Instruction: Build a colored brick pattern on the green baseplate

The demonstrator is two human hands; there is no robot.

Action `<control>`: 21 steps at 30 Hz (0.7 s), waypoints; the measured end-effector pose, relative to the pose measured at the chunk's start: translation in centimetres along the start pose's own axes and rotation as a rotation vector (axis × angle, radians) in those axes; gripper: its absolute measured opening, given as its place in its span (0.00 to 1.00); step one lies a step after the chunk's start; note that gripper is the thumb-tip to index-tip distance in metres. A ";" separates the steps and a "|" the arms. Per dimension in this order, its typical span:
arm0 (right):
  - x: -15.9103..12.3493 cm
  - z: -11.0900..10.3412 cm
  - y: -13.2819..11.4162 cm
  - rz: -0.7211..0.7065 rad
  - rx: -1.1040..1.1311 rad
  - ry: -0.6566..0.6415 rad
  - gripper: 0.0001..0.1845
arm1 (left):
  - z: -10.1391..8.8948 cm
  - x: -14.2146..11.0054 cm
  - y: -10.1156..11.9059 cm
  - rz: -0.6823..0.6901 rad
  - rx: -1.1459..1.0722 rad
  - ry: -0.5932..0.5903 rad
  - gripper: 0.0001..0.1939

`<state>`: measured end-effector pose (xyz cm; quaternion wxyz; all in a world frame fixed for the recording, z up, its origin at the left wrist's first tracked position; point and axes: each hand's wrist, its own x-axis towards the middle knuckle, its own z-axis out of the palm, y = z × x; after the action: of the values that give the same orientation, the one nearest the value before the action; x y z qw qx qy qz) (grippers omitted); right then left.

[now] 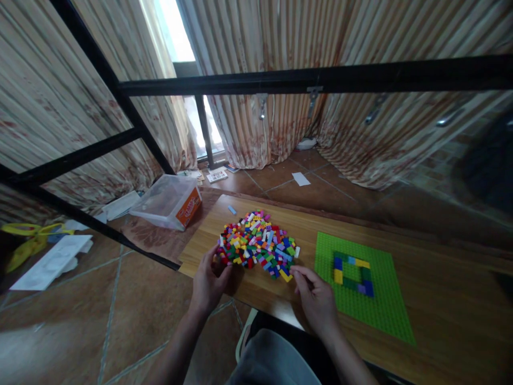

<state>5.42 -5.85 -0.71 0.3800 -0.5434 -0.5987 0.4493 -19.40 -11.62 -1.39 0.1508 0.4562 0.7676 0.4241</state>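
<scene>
A heap of small, many-coloured toy building bricks [256,240] lies on the wooden table in front of me. My left hand [210,282] is at the heap's left edge, thumb and fingers apart, with the fingertips against the outer bricks. At the right edge of the heap, my right hand [316,299] has its fingers curled and thumb and forefinger close together. Its fingertips are beside a yellow brick [286,276]; whatever they may pinch is hidden. To the right lies a green studded baseplate [385,315], bearing a square ring of blue, yellow, green and purple bricks [337,277].
One light-blue brick [232,210] lies apart near the far edge of the table [452,299]. A clear plastic box [160,200] with an orange label stands on the floor at left. A black metal frame [240,84] crosses before the curtains [256,37].
</scene>
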 end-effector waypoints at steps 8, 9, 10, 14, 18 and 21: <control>-0.2 0.2 0.0 0.022 0.032 -0.031 0.20 | -0.2 1.2 0.1 -0.054 -0.119 0.019 0.29; -0.2 0.2 0.1 0.020 0.031 -0.034 0.20 | -0.4 1.3 0.3 -0.079 -0.152 0.020 0.29; -0.2 0.2 0.1 0.015 0.027 -0.033 0.21 | -0.6 1.3 0.5 -0.105 -0.185 0.023 0.30; -0.2 0.3 0.0 0.003 0.031 -0.023 0.20 | -1.4 1.3 1.4 -0.141 -0.310 0.035 0.33; -0.2 1.6 -1.2 0.082 0.169 -0.084 0.22 | -0.6 0.0 2.5 -0.046 -0.431 -0.051 0.32; -0.4 3.1 -2.8 0.151 0.367 -0.143 0.24 | 1.1 -1.7 3.5 0.002 -0.502 -0.166 0.31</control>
<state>1.69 -6.60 1.04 0.3944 -0.4752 -0.4899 0.6153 -15.76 -11.65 0.47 0.3214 0.4383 0.6231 0.5625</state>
